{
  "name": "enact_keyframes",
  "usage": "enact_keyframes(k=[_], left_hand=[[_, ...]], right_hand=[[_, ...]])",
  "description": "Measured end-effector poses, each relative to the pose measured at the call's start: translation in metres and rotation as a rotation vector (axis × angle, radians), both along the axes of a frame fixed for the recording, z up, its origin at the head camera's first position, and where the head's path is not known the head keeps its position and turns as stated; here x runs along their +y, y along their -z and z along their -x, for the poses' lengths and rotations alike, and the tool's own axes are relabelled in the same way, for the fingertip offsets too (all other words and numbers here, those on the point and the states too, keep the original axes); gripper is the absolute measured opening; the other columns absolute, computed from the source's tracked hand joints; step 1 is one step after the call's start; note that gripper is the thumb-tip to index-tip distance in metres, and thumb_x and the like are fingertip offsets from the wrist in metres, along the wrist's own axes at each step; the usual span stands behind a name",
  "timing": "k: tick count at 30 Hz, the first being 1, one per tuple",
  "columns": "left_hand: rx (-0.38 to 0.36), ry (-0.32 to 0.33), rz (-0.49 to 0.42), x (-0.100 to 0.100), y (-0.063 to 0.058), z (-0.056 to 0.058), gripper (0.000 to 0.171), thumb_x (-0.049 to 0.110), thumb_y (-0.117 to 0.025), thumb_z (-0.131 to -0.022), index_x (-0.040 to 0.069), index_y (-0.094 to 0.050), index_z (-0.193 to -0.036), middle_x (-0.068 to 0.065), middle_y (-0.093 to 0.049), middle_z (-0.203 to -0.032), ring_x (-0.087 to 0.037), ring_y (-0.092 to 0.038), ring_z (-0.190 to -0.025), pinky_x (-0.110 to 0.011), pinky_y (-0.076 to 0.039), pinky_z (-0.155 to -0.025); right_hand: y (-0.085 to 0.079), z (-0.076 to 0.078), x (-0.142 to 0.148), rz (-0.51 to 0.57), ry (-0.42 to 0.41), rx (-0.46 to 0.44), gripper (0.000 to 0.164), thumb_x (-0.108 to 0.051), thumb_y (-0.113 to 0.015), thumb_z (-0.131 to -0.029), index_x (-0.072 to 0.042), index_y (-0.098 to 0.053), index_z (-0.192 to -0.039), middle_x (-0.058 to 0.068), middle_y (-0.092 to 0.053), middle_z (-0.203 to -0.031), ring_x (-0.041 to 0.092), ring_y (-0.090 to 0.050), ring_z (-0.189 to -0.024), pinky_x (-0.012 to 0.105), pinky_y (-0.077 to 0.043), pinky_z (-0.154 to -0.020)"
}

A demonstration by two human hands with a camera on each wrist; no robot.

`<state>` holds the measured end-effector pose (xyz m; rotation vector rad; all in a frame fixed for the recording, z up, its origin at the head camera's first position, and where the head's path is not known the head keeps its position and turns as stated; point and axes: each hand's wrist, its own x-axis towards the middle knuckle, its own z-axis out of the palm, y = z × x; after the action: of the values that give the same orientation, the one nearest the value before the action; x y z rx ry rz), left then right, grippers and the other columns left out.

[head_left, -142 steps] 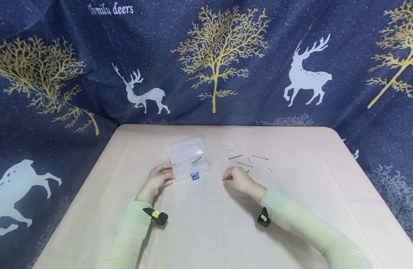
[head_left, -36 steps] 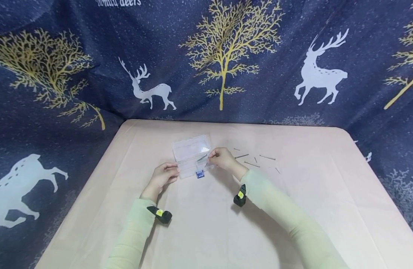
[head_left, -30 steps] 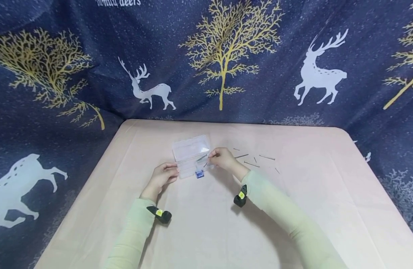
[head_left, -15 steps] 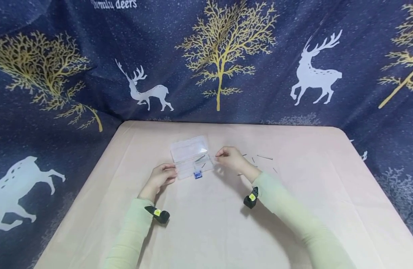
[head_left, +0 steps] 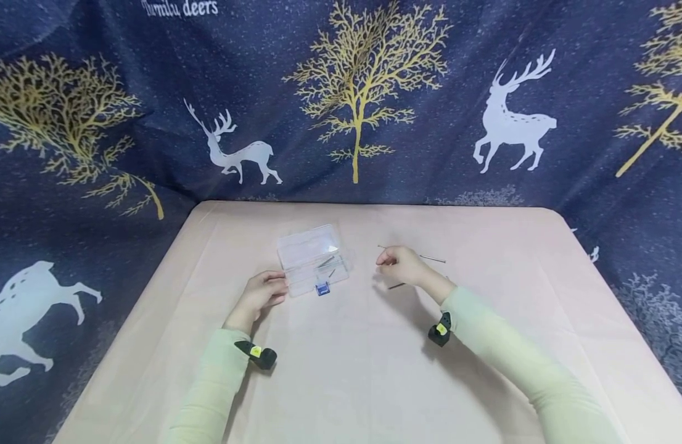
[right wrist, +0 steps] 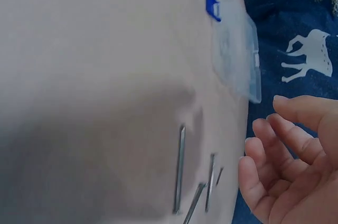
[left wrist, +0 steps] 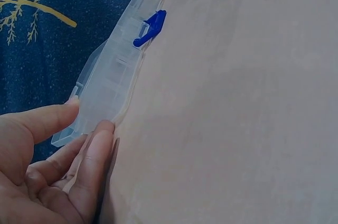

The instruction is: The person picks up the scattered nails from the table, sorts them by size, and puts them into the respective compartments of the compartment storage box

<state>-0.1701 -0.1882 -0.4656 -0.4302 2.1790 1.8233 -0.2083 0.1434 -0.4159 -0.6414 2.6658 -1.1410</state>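
Note:
A clear plastic box point(head_left: 303, 280) with a blue latch point(head_left: 322, 288) lies with its lid point(head_left: 306, 245) raised. Two nails, a longer one point(head_left: 326, 262) and a shorter one point(head_left: 332, 273), are inside its right part. My left hand point(head_left: 261, 292) holds the box's left end, thumb point(left wrist: 55, 118) on one edge and fingers point(left wrist: 95, 166) against the front. To the right, my right hand point(head_left: 402, 265) hovers over loose nails, fingers loosely bent and apart from the thumb in the right wrist view, with nothing between. It hides some nails in the head view.
Loose nails lie about the right hand: one beyond it point(head_left: 433, 259), another on its near side point(head_left: 396, 285). Several show in the right wrist view, including a long nail point(right wrist: 180, 171). A dark cloth printed with deer and trees point(head_left: 407, 154) hangs behind the table point(head_left: 330, 370).
My right hand went left to the box, then drew back right over the loose nails. A second, shorter nail now lies in the box. My left hand keeps its hold on the box.

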Motion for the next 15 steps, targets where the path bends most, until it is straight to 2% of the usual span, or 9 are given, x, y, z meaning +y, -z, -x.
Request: enact_keyframes(k=[3,10,15], left_hand=[[-0.003,-0.002,0.001,0.001,-0.001,0.0,0.044,0.009,-0.057,-0.093,-0.006,-0.046,-0.133,-0.027,-0.053,-0.13,-0.008,-0.064,-0.085,-0.023,-0.059,-0.078],[-0.008,-0.01,0.012,0.002,-0.001,0.0,0.044,0.008,-0.058,-0.092,-0.005,-0.047,-0.133,-0.027,-0.053,-0.13,-0.007,-0.064,-0.083,-0.023,-0.059,-0.077],[-0.01,-0.016,0.02,0.001,0.0,0.0,0.044,0.007,-0.057,-0.092,-0.004,-0.047,-0.133,-0.027,-0.053,-0.129,-0.007,-0.064,-0.082,-0.023,-0.059,-0.077]], right_hand=[[0.002,-0.002,0.01,-0.038,0.002,-0.001,0.018,-0.004,-0.059,-0.083,0.006,-0.066,-0.096,0.017,-0.068,-0.093,0.025,-0.06,-0.083,0.039,-0.055,-0.078],[0.003,-0.005,0.031,-0.141,0.014,-0.011,0.015,-0.002,-0.062,-0.083,0.005,-0.066,-0.096,0.016,-0.069,-0.093,0.027,-0.062,-0.085,0.041,-0.055,-0.08],[0.007,-0.009,0.044,-0.19,-0.007,0.02,0.012,-0.001,-0.063,-0.082,0.004,-0.068,-0.092,0.015,-0.07,-0.09,0.028,-0.064,-0.084,0.042,-0.056,-0.081]])
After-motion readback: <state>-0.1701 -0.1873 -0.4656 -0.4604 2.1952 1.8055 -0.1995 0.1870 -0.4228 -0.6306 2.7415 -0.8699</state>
